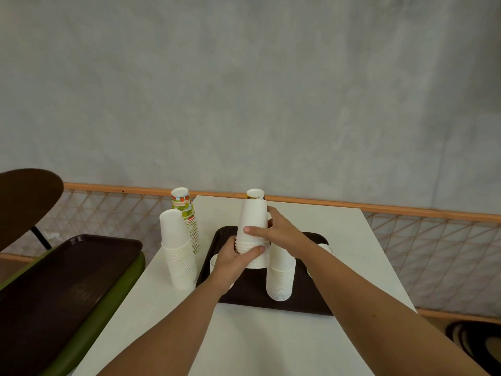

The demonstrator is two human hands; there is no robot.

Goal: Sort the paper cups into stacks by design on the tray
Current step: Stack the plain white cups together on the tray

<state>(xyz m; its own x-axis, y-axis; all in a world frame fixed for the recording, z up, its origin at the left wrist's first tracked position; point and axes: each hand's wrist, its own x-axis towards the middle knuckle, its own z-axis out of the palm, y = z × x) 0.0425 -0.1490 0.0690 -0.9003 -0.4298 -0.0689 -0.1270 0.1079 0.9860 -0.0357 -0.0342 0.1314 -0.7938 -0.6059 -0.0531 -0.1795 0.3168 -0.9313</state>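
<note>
Over the middle of the dark brown tray (298, 302) on the white table (244, 343), the left hand (235, 260) curls round the rims of an upturned stack of plain white paper cups (252, 221), seemingly steadying it, while the right hand (276, 230), at 1 o'clock, clasps its upper half.

Two forearms (168, 335) are shown bare; the left hand (233, 260) and right hand (276, 229) are likewise bare, with nails trimmed short.
</note>
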